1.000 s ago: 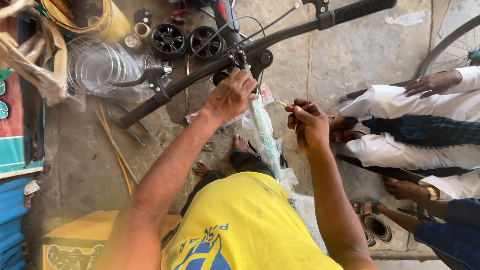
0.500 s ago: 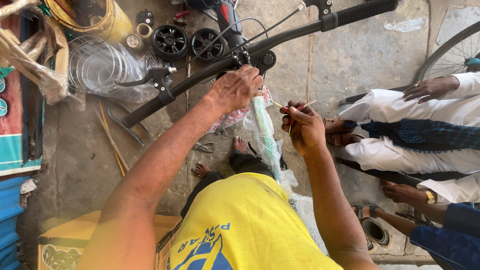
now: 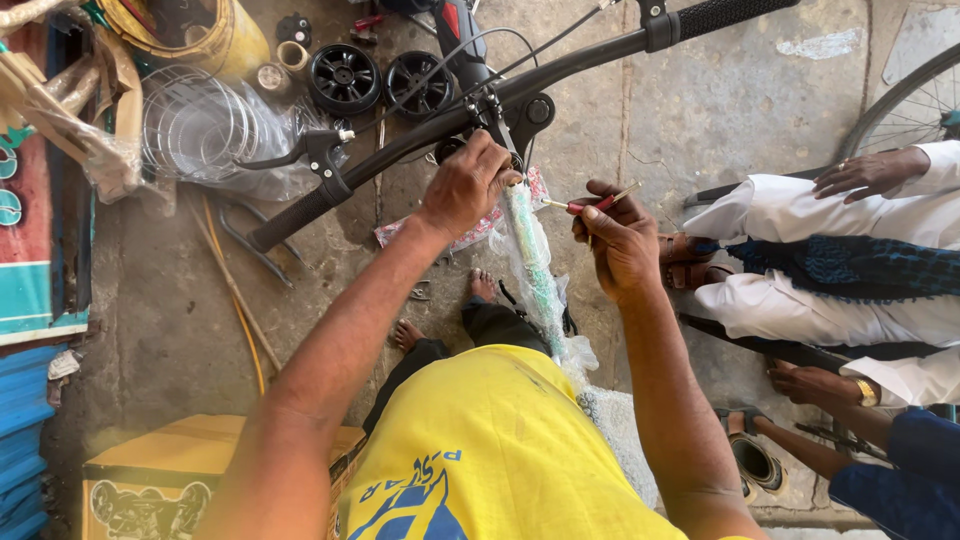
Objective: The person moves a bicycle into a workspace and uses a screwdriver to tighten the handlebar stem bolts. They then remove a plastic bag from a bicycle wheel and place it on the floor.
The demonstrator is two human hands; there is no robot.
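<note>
A bicycle's black handlebar [image 3: 560,65] crosses the top of the view, with grips at both ends and a brake lever [image 3: 290,152] on its left half. My left hand [image 3: 468,185] grips the top of the plastic-wrapped green frame tube [image 3: 532,270], just below the black stem [image 3: 528,110]. To the right of the tube, my right hand [image 3: 620,238] holds a small red-handled screwdriver [image 3: 590,203], its tip pointing left toward the tube. My bare feet [image 3: 440,315] show on the concrete floor below.
A seated person in white clothes [image 3: 850,235] is close on the right, next to a bicycle wheel [image 3: 905,100]. Two small black wheels [image 3: 380,80], a yellow bucket [image 3: 215,35] and wire baskets in plastic [image 3: 205,125] lie upper left. A yellow carton [image 3: 190,475] stands lower left.
My right hand has drifted slightly right and lower with the screwdriver. My left hand stays on the tube top under the stem.
</note>
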